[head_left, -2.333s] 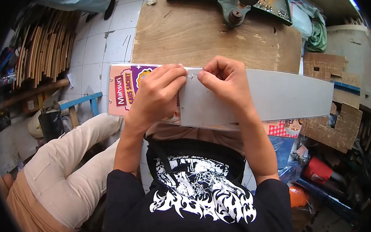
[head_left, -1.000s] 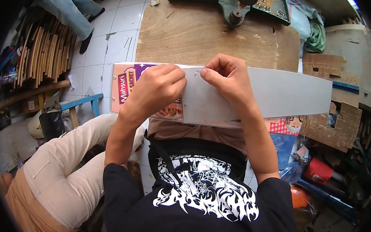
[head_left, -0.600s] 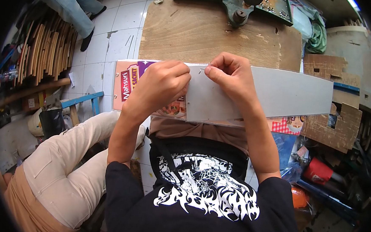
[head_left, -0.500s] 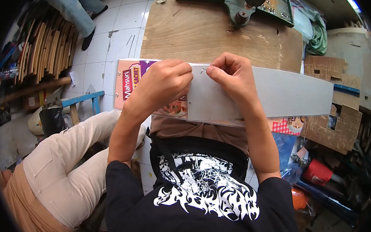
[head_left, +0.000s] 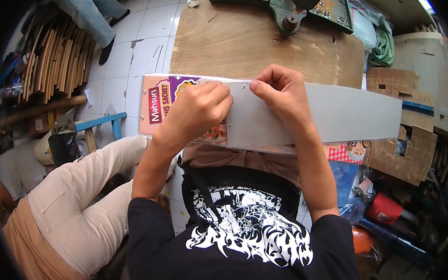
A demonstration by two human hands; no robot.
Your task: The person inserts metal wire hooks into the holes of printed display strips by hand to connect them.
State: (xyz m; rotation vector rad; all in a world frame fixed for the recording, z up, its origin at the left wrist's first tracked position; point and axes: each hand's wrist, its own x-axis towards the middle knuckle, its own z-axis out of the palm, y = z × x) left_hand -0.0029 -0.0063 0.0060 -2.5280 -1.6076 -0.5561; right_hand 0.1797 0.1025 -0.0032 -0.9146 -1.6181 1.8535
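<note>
A long panel with a plain grey face (head_left: 349,110) lies across the near edge of the wooden table (head_left: 230,43). At its left, a printed pink and purple section (head_left: 156,105) reads "Mahsuri". My left hand (head_left: 197,110) is closed at the panel's upper edge, where the print meets the grey; what its fingertips hold is hidden. My right hand (head_left: 281,92) pinches a thin wire-like piece, a short end of which (head_left: 246,85) sticks out left of the thumb over the grey face. A small rivet or hole shows low on the seam.
A green metal press (head_left: 287,20) with trays of small parts (head_left: 334,11) stands at the table's far side. A co-worker in beige trousers (head_left: 77,197) is at my left; another person's legs (head_left: 88,8) show behind. Stacked boards (head_left: 59,60) and cut cardboard (head_left: 405,151) flank the table.
The panel and both hands have shifted slightly right in view. My left hand has dipped a little, uncovering more of the print. The person behind has stepped nearer the stacked boards.
</note>
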